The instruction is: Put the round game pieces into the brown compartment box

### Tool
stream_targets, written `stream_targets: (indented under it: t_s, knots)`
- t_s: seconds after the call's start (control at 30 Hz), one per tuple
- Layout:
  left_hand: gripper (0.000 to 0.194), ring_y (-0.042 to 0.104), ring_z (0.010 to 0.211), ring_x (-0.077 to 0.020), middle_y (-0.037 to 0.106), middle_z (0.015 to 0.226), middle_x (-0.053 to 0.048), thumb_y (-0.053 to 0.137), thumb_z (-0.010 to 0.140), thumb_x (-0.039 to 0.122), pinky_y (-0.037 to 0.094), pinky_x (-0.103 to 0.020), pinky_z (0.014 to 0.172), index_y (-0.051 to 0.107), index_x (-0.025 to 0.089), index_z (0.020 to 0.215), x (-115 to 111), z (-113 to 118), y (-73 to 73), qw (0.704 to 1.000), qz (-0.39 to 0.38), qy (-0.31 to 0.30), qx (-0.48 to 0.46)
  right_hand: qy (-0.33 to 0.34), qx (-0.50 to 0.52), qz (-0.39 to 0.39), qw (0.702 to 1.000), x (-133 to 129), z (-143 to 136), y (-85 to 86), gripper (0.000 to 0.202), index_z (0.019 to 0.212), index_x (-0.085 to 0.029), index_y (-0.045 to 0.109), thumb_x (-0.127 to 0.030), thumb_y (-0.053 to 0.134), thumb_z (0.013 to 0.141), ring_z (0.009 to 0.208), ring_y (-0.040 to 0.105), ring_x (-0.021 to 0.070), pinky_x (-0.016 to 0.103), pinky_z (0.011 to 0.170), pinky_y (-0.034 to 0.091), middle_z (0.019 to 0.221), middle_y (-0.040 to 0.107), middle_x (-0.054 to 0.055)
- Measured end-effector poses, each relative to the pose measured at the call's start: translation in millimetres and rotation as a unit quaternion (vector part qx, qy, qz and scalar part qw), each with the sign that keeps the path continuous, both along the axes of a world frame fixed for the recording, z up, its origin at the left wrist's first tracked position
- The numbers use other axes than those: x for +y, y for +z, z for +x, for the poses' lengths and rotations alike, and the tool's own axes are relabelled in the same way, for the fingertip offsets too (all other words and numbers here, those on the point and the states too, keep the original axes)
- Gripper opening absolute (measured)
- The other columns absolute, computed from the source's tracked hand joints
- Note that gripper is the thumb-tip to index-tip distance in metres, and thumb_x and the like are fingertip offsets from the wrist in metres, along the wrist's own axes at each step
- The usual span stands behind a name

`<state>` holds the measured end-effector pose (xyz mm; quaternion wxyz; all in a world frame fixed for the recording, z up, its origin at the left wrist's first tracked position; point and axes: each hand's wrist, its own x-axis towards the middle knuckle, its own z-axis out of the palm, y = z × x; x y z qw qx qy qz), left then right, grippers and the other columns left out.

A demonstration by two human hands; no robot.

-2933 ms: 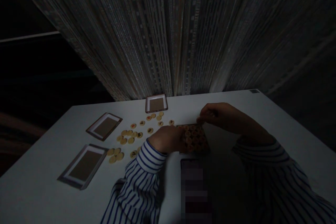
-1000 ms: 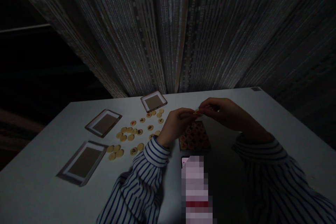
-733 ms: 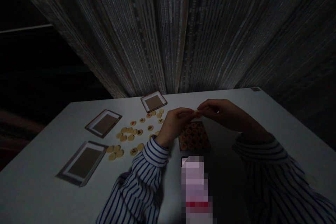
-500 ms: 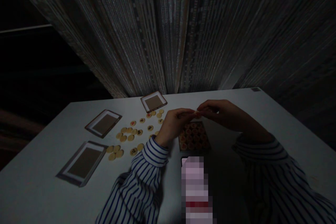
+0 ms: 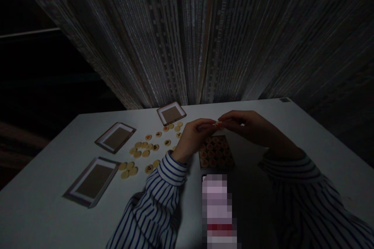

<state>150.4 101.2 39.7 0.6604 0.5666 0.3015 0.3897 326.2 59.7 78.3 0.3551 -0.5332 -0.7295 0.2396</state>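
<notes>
On the worktop [image 5: 46, 163], round pieces [image 5: 217, 153] are packed in a shallow box [image 5: 231, 159], with loose pieces [image 5: 145, 153] scattered to the left. Above the box's far edge, a single disc [image 5: 218, 125] is pinched in the narrow grip of both left hand [image 5: 196, 134] and right hand [image 5: 249, 125]. Behind, a striped curtain [image 5: 201, 35] is hung.

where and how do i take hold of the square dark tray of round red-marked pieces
Likely by the left and right walls of the tray, coming from both sides, kept level: it lies flat, open-topped, with pieces across it. Its far left corner is hidden.
</notes>
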Motion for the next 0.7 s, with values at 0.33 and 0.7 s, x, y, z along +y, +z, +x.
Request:
stream_targets:
  t_s: [0.33,0.7]
  knots:
    - [0.023,0.062,0.082,-0.0148,0.071,0.089,-0.005,0.067,0.069,0.028,0.047,-0.031,0.076,0.069,0.015,0.087,0.6,-0.4,3.2,0.998,0.04,0.025,0.045,0.017,-0.04,0.025,0.999,-2.7,0.4,0.8,0.027,0.09,-0.02,0.065,-0.043,0.056,0.078,0.07,0.059,0.0145,0.025,0.057,0.043,0.08,0.068,0.004]
    - [0.023,0.06,0.073,-0.0122,0.071,0.087,-0.005,0.068,0.068,0.029,0.045,-0.027,0.069,0.07,0.016,0.088,0.7,-1.5,4.7,0.998,0.041,0.032,0.047,0.051,-0.094,0.081,0.991,-1.9,4.3,-4.3,0.022,0.099,-0.021,0.062,-0.034,0.055,0.082,0.071,0.058,0.0127,0.024,0.06,0.043,0.085,0.066,0.003]
